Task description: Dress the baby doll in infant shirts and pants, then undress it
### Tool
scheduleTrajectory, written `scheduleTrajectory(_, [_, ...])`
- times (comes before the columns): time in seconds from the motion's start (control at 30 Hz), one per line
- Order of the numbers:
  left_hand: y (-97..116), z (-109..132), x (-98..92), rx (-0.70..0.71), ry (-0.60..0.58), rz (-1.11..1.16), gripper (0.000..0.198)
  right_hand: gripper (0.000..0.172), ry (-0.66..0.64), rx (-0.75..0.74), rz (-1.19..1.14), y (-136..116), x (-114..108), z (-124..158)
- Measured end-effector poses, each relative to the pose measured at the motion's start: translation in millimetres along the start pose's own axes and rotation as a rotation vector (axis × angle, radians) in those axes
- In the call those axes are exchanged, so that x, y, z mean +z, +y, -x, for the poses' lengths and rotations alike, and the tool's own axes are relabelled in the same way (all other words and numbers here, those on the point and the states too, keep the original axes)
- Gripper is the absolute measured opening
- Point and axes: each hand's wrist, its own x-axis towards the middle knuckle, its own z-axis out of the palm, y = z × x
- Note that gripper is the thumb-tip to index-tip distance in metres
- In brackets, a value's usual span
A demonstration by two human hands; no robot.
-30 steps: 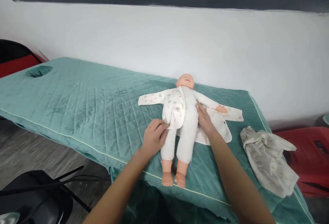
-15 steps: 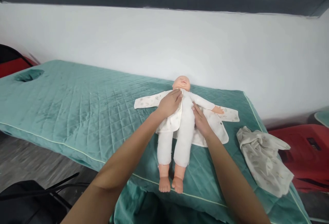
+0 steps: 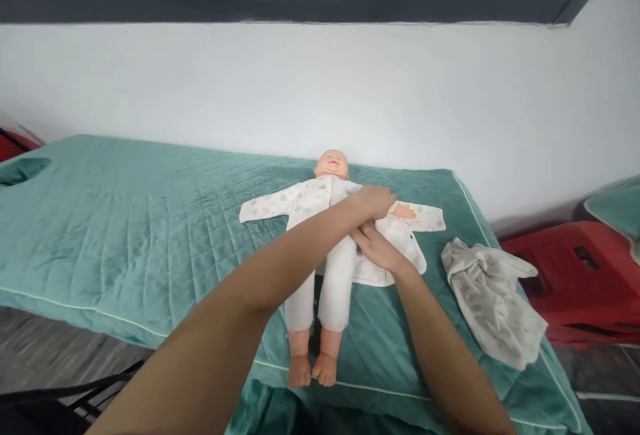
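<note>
A baby doll (image 3: 334,295) with a white cloth body lies on its back, feet toward me. A white printed baby shirt (image 3: 310,196) covers one side of its chest and stretches out beneath it; the other front panel lies spread beside the body. My left hand (image 3: 376,202) reaches across the doll and is closed around its arm on the right, with the fingers partly hidden. Just below, my right hand (image 3: 379,248) rests at the doll's side over the shirt panel, fingers stretched out. The doll's hand (image 3: 404,211) lies on the empty sleeve.
A crumpled pale printed cloth (image 3: 493,302) lies near the right edge of the green quilted bed (image 3: 150,235). Behind the bed is a white wall (image 3: 225,88). A red plastic stool (image 3: 590,275) stands to the right. The bed has a hole (image 3: 23,172) at the far left.
My left hand has moved right from the doll's chest to its arm. My right hand remains by the doll's side. The view has shifted to the right.
</note>
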Motion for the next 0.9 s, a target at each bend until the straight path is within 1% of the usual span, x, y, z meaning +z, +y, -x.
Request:
scheduleTrajectory(0.1, [3.8, -19.0, 10.5, 0.083, 0.02, -0.142, 0.041, 0.066, -0.056, 0.038, 0.01, -6.0, -2.9, 4.3])
scheduleTrajectory(0.17, [2.3, -24.4, 15.4, 0.136, 0.027, -0.186, 0.044, 0.072, -0.085, 0.026, -0.001, -13.2, -8.1, 8.3])
scheduleTrajectory(0.23, [-1.5, -25.0, 16.2, 0.149, 0.04, -0.177, 0.043, 0.079, -0.131, -0.022, -0.007, -20.2, -18.5, 14.1])
scheduleTrajectory(0.27, [-3.9, -23.9, 15.2, 0.145, 0.05, -0.164, 0.043, 0.079, -0.156, -0.039, -0.012, -22.2, -25.9, 17.4])
scheduleTrajectory(0.3, [-6.4, -22.1, 13.4, 0.142, 0.058, -0.153, 0.043, 0.075, -0.169, -0.037, -0.022, -22.6, -34.4, 20.7])
scheduleTrajectory(0.33, [-8.9, -19.9, 11.1, 0.139, 0.068, -0.146, 0.044, 0.067, -0.167, -0.016, -0.032, -21.1, -43.4, 23.5])
scheduleTrajectory(0.37, [-11.3, -17.3, 8.7, 0.136, 0.082, -0.143, 0.044, 0.056, -0.14, 0.03, -0.033, -17.6, -52.3, 25.6])
scheduleTrajectory(0.4, [-13.3, -14.8, 6.4, 0.134, 0.101, -0.142, 0.044, 0.043, -0.075, 0.099, -0.007, -12.6, -60.4, 26.6])
scheduleTrajectory(0.43, [-15.1, -12.3, 4.5, 0.13, 0.123, -0.139, 0.044, 0.033, 0.022, 0.18, 0.06, -6.3, -67.2, 26.4])
scheduleTrajectory(0.5, [-17.7, -8.8, 2.3, 0.12, 0.174, -0.128, 0.041, 0.03, 0.272, 0.329, 0.283, 7.5, -75.2, 22.5])
scheduleTrajectory(0.53, [-18.6, -7.8, 2.1, 0.117, 0.193, -0.122, 0.04, 0.03, 0.38, 0.388, 0.408, 13.9, -76.4, 19.2])
scheduleTrajectory(0.57, [-19.4, -7.4, 2.4, 0.115, 0.205, -0.119, 0.039, 0.029, 0.458, 0.439, 0.52, 19.5, -76.4, 15.6])
scheduleTrajectory(0.6, [-20.0, -7.4, 3.1, 0.115, 0.212, -0.121, 0.038, 0.03, 0.493, 0.48, 0.612, 24.3, -75.5, 11.8])
scheduleTrajectory(0.67, [-21.0, -8.0, 4.9, 0.116, 0.224, -0.131, 0.037, 0.032, 0.482, 0.547, 0.718, 31.3, -73.8, 5.3])
scheduleTrajectory(0.7, [-21.3, -8.2, 5.7, 0.115, 0.228, -0.137, 0.036, 0.03, 0.468, 0.566, 0.722, 34.1, -74.1, 2.9])
scheduleTrajectory(0.73, [-21.5, -8.2, 6.3, 0.113, 0.233, -0.143, 0.035, 0.027, 0.477, 0.565, 0.666, 36.7, -75.4, 1.3])
scheduleTrajectory(0.87, [-20.3, -4.1, 6.2, 0.107, 0.24, -0.173, 0.036, 0.029, 0.622, 0.433, 0.201, 47.4, -91.0, 0.9])
scheduleTrajectory(0.9, [-19.5, -2.4, 5.7, 0.107, 0.241, -0.179, 0.037, 0.028, 0.659, 0.397, 0.127, 50.0, -96.3, 1.9])
